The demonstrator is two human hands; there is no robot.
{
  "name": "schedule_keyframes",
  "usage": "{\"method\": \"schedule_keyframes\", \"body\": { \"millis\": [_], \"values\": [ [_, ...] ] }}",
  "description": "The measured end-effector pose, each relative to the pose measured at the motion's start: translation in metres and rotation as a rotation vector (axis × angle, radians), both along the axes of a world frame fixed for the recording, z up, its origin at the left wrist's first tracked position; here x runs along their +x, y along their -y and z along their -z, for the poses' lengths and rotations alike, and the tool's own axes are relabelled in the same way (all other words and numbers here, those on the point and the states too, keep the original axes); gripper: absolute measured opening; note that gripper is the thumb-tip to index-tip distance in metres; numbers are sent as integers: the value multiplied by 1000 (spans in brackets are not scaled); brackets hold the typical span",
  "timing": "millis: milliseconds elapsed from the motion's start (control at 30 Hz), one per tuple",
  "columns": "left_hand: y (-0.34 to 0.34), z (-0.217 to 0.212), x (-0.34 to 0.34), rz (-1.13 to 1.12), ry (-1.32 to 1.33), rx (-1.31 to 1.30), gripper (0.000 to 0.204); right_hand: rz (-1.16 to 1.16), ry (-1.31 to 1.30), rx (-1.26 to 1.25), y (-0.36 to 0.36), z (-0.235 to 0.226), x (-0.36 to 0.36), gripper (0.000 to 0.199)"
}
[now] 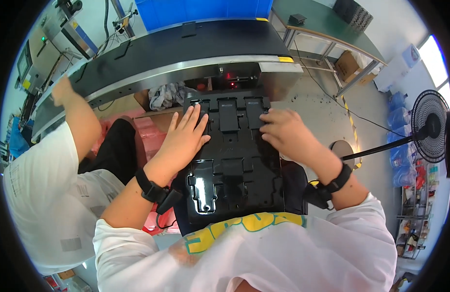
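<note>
A black plastic tray (237, 148) with moulded pockets lies across my lap. Flat black rectangular parts sit in its far row, among them a middle part (229, 116) and a right-hand part (254, 113). My left hand (185, 138) rests over the far left pocket, fingers spread, partly covering the part there. At the tray's right edge is my right hand (287, 132), its fingers bent and close together, with the tips against the right-hand part. Whatever is between those fingertips is hidden. In the near row, the left pocket (201, 194) shines with reflected light.
Beyond the tray runs a black conveyor belt (186, 47) with several dark pieces on it. A co-worker's arm (79, 117) reaches to it on the left. A blue bin (200, 12) stands behind, a green table (312, 22) far right, and a fan (431, 125) at right.
</note>
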State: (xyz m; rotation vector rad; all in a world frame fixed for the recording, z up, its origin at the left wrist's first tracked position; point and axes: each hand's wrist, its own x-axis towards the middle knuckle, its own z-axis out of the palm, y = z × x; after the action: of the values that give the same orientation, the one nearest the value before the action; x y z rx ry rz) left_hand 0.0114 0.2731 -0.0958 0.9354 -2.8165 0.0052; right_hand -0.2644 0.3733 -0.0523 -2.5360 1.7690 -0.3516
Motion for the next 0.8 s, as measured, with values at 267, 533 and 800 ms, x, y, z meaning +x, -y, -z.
{"method": "schedule_keyframes", "body": {
  "millis": [267,533,800],
  "values": [
    [13,-9,-1,-7,106,-64,51,87,499,157,89,-129,-16,28],
    [6,-8,-37,204,-261,84,40,523,297,149,271,-115,-19,52],
    [-1,-28,-53,41,-32,5,30,486,-46,156,345,-44,-20,51]
  ]
}}
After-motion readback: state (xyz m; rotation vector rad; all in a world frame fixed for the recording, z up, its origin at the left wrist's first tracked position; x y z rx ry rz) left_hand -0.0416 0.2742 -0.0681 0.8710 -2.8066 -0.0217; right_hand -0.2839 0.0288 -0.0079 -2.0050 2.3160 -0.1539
